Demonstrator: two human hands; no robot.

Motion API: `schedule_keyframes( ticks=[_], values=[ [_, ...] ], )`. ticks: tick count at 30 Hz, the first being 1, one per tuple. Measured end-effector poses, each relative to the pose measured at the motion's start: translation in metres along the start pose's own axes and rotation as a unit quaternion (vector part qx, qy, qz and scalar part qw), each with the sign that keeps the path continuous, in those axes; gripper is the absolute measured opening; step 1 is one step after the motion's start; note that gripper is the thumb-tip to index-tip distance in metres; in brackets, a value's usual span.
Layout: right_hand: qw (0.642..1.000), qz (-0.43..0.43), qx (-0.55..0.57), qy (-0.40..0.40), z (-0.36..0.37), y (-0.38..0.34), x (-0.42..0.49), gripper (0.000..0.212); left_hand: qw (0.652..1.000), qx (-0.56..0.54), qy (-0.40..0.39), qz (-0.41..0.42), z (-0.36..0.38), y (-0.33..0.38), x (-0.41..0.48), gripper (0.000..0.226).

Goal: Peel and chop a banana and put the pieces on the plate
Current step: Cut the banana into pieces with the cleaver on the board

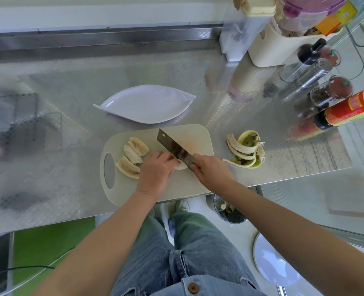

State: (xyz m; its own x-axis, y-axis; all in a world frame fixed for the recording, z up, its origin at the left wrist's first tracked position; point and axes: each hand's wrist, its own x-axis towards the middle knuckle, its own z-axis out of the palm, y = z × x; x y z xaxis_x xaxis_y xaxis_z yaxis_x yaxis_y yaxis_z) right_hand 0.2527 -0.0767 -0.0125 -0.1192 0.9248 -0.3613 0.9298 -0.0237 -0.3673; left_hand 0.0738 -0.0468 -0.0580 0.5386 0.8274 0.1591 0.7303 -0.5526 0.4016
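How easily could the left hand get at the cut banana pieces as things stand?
Probably yes. The left hand holds the uncut banana end right beside the cut pieces, with nothing between them on the cutting board. The cleaver, in the grip of the right hand, stands on the far side.

Cleaver (176,149) in right hand (212,173) against banana piece (181,166) under left hand (155,171), on cutting board (198,137)

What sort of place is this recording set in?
Probably a home kitchen: a steel worktop carries a cutting board with banana pieces, the right hand grips a cleaver, and sauce bottles and a spice shaker stand along the right side.
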Motion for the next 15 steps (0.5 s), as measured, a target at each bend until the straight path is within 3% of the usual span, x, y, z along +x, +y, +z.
schedule_keyframes(
  ticks=[6,15],
  values=[
    [0.998,0.015,0.044,0.034,-0.005,0.002,-0.006,0.017,1.000,-0.002,0.008,-0.004,-0.001,0.000,0.000,0.021],
    [1.000,-0.016,-0.003,0.010,-0.011,0.001,-0.003,0.011,1.000,0.014,0.001,-0.003,-0.002,0.000,0.001,0.022]
  ],
)
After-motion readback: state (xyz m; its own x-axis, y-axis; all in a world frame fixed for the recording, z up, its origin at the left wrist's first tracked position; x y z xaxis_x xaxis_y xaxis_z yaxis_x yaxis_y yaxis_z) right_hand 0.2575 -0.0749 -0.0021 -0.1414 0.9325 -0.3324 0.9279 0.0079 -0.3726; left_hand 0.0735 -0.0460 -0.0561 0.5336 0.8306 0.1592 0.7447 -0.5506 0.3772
